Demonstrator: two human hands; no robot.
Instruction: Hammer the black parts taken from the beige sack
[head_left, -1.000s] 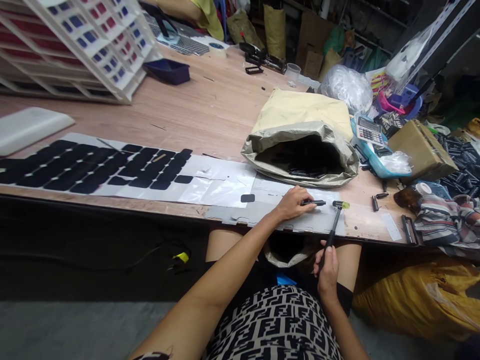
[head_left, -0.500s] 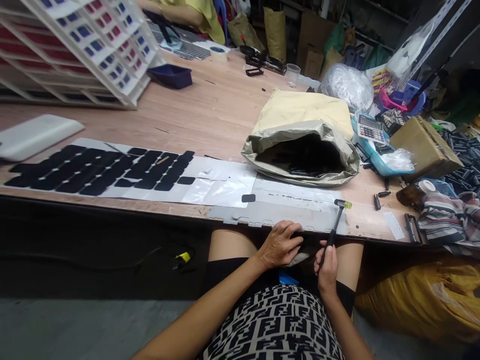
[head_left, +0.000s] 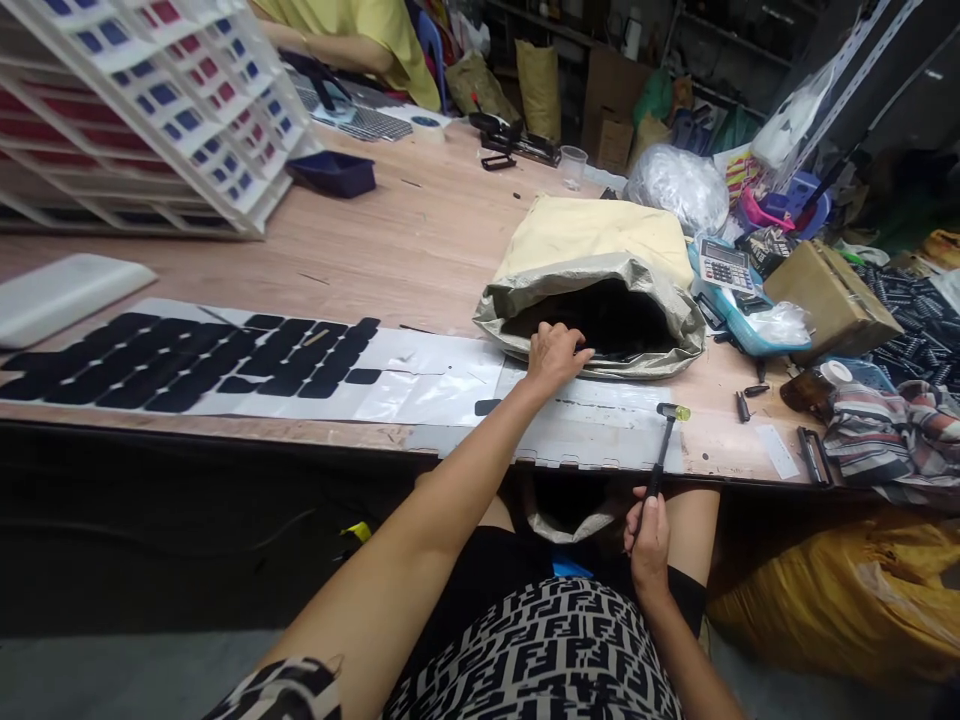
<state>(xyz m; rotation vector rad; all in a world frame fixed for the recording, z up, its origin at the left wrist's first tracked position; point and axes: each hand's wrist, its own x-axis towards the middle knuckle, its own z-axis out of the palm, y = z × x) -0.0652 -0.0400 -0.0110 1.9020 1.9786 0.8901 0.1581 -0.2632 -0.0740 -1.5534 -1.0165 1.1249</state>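
Note:
My left hand [head_left: 556,357] is at the mouth of a cream sack [head_left: 592,240] lying on its side, its bent fingers apart over the lower lip. The fingertips are partly lost against the sack's dark inside, and I see nothing clearly held. Low at the table edge, my right hand [head_left: 649,535] is closed round the black handle of a small hammer [head_left: 663,450]. The hammer's head, with a yellow-green transparent face, points up over a clear plastic sheet [head_left: 607,440]. Beneath the edge, between the legs, hangs another open bag [head_left: 574,533].
Black rounded pieces [head_left: 187,345] lie in rows on white paper [head_left: 405,400] at left. A white plastic rack [head_left: 247,215] and a dark blue tray [head_left: 334,173] stand behind. At right are a calculator [head_left: 726,265], a cardboard box [head_left: 832,300] and a brown jar [head_left: 814,392]. Another person's yellow sleeve [head_left: 405,50] shows.
My left hand has moved from the table edge up and forward to the sack's mouth, uncovering the bag below. My right hand keeps the hammer in nearly the same place. The view has shifted slightly.

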